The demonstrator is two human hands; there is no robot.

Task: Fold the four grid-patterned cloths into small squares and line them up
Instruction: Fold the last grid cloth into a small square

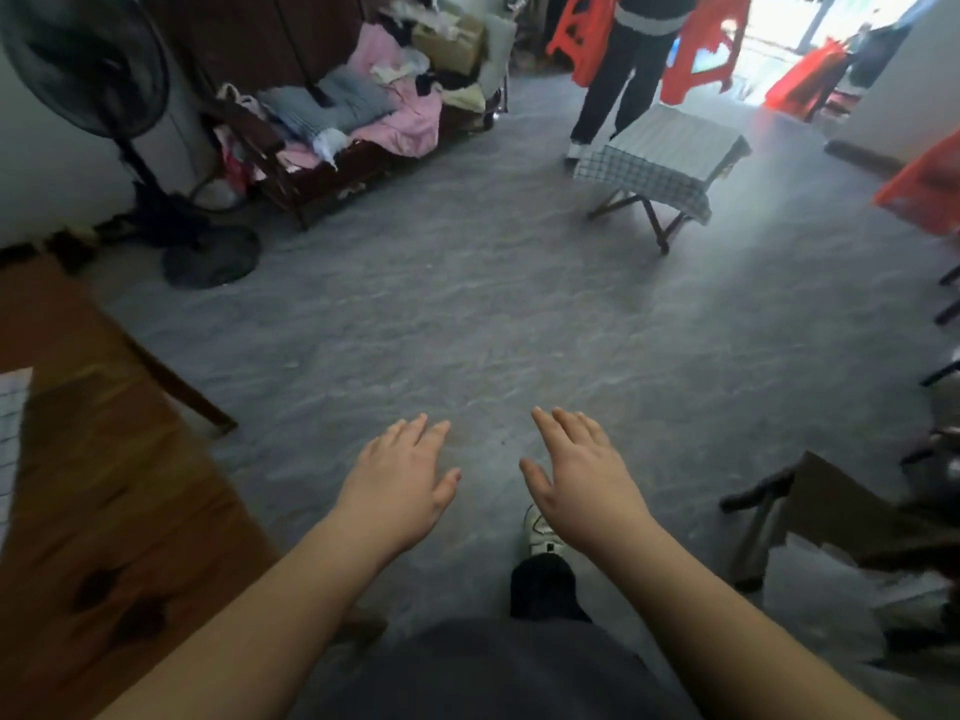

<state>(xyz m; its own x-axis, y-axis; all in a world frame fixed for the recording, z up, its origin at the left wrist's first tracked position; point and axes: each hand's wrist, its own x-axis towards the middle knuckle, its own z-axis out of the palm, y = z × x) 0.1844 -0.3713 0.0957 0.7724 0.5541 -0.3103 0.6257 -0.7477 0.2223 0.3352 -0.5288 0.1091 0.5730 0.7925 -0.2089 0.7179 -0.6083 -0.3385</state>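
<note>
Since both hands are out in front with nothing in them, I'd say no fold is actually under way right now. The left hand (400, 475) and right hand (576, 470) hover palm-down over the floor (467, 314), fingers spread and relaxed, touching nothing. The only task cloth I can spot is a sliver of white grid-patterned cloth (11, 433) at the far left edge, lying on the brown wooden worktop (104, 485). The frame cuts it off, so I can't tell how many are there or whether any are folded.

My take on doing this step well: turn left and face the worktop squarely first, so the cloth sits between both hands instead of off to the side. Then lay it flat, smooth it, and match the edges using the grid lines as a guide. Soft cloth will probably slide on bare wood, so pressing each crease with a flat palm should keep the squares even for lining up.

Room-wise: grey floor, a standing fan (88, 65) on the left, and a wooden bench (363, 106) heaped with pink and grey laundry. Further back there's a small folding table (660, 158) under a checked cover, red plastic stools (587, 33) near a bright doorway, and another person (623, 70) standing there.
</note>
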